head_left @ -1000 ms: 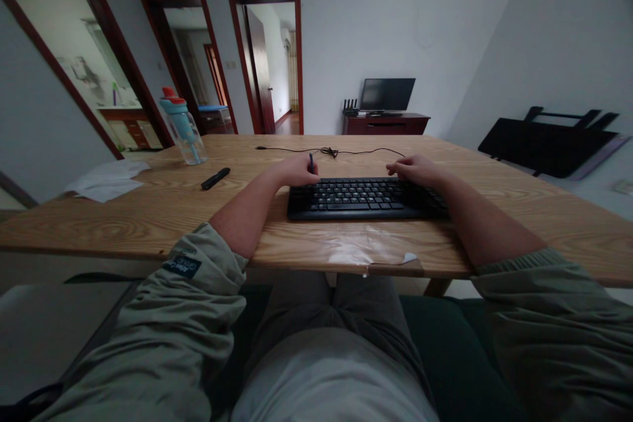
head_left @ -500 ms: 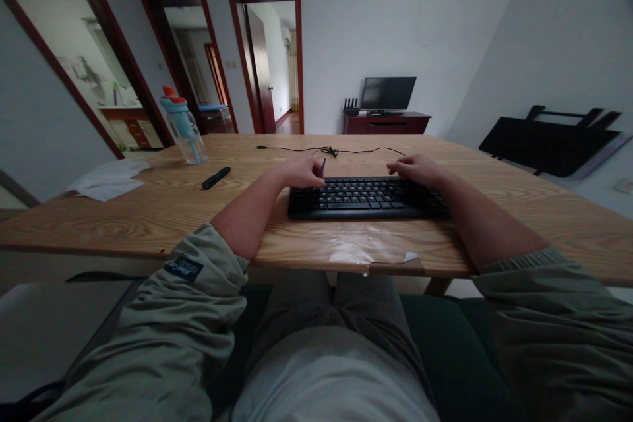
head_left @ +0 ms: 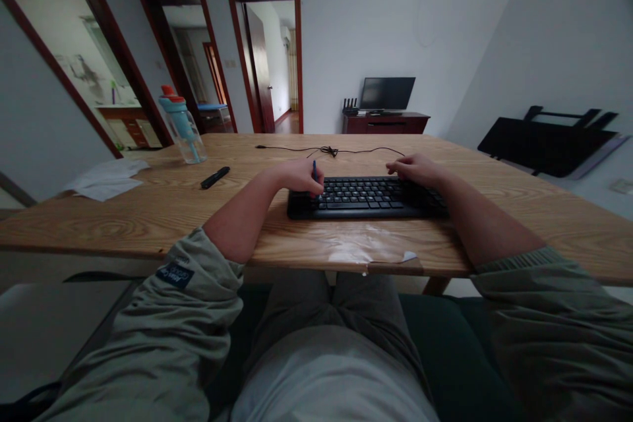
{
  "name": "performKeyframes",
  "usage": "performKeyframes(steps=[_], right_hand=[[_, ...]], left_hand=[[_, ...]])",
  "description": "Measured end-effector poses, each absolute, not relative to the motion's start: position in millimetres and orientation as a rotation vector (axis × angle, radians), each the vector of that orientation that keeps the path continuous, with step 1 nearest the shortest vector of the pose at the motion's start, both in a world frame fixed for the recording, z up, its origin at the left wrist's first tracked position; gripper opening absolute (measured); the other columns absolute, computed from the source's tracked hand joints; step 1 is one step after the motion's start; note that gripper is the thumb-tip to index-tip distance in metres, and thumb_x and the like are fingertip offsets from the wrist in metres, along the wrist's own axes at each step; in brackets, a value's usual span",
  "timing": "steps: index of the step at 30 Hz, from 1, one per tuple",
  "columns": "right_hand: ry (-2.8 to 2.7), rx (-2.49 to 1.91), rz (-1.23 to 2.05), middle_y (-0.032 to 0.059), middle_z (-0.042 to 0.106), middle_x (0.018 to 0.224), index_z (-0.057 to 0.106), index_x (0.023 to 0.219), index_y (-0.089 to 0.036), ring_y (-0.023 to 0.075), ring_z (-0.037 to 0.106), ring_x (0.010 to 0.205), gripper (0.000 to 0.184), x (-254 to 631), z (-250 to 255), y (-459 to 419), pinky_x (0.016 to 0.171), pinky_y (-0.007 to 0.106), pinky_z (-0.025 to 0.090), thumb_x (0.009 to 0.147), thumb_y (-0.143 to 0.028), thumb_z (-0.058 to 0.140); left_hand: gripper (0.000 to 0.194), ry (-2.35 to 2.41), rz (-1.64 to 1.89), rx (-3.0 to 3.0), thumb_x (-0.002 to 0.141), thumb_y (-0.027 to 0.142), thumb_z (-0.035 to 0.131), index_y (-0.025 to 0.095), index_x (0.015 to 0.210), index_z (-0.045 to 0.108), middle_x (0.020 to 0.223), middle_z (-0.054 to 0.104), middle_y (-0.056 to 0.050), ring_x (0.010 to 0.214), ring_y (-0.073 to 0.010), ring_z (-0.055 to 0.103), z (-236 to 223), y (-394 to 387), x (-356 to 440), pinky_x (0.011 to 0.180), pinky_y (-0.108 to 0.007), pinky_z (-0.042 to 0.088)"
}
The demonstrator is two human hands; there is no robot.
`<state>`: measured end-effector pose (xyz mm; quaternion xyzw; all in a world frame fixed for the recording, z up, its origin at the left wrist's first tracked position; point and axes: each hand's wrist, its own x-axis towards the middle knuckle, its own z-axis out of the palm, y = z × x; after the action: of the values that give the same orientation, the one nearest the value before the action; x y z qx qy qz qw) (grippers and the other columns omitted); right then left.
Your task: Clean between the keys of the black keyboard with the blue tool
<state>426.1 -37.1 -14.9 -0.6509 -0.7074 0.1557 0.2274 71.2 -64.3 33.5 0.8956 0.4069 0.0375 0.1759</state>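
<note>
A black keyboard lies flat near the front edge of the wooden table. Over its left end, my left hand is closed around a slim blue stick, held nearly upright. The stick's lower end is down at the keys; its exact kind is too small to make out. At the far right edge of the keyboard, my right hand grips it, with the thumb side pointing left. My right wrist and forearm cover part of the keyboard's right end.
Behind the keyboard runs a thin black cable, bundled in the middle. To the left are a black pen-like object, a clear bottle with a red and teal lid, and white paper sheets. Clear tape covers the table's front edge.
My left hand has shifted slightly left and towards me, lower over the keys, and the blue stick has come with it. My right hand stays in place.
</note>
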Motion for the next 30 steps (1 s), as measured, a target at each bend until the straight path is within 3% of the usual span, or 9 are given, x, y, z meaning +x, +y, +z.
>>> performKeyframes(steps=[13, 17, 21, 30], right_hand=[[-1.962, -1.785, 0.396, 0.0089, 0.068, 0.088, 0.074, 0.105, -0.015, 0.0214, 0.059, 0.078, 0.049, 427.1, -12.6, -36.8, 0.069, 0.031, 0.043, 0.092, -0.057, 0.053], [-1.959, -1.779, 0.401, 0.0093, 0.068, 0.088, 0.074, 0.104, -0.014, 0.0214, 0.058, 0.077, 0.048, 426.2, -12.2, -37.5, 0.069, 0.032, 0.044, 0.092, -0.056, 0.053], [-1.961, -1.795, 0.402, 0.0095, 0.068, 0.089, 0.074, 0.104, -0.014, 0.0214, 0.058, 0.077, 0.047, 426.2, -13.6, -36.9, 0.071, 0.032, 0.045, 0.092, -0.055, 0.054], [-1.938, -1.796, 0.381, 0.0102, 0.068, 0.089, 0.074, 0.107, -0.014, 0.0226, 0.059, 0.080, 0.048, 421.8, -11.8, -41.6, 0.072, 0.032, 0.045, 0.092, -0.055, 0.054]], left_hand=[[0.016, 0.923, -0.102, 2.206, 0.065, 0.028, 0.067, 0.016, 0.074, 0.072, 0.067, 0.069, -0.003, 0.060, -0.0125, 0.055, 37.9, -76.4, 65.4, 0.054, -0.023, 0.037], [0.023, 0.985, 0.278, 2.223, 0.074, 0.031, 0.066, 0.014, 0.086, 0.073, 0.076, 0.072, -0.006, 0.067, -0.0137, 0.059, 34.5, -63.4, 64.7, 0.058, -0.024, 0.040], [0.021, 1.289, 0.639, 2.380, 0.079, 0.025, 0.062, 0.012, 0.089, 0.075, 0.084, 0.073, -0.007, 0.074, -0.0145, 0.062, 22.1, -44.0, 67.7, 0.065, -0.024, 0.043], [0.025, 1.281, 0.615, 2.554, 0.075, 0.022, 0.060, 0.013, 0.091, 0.077, 0.082, 0.073, -0.004, 0.070, -0.0146, 0.061, 4.3, -27.5, 79.2, 0.065, -0.025, 0.042]])
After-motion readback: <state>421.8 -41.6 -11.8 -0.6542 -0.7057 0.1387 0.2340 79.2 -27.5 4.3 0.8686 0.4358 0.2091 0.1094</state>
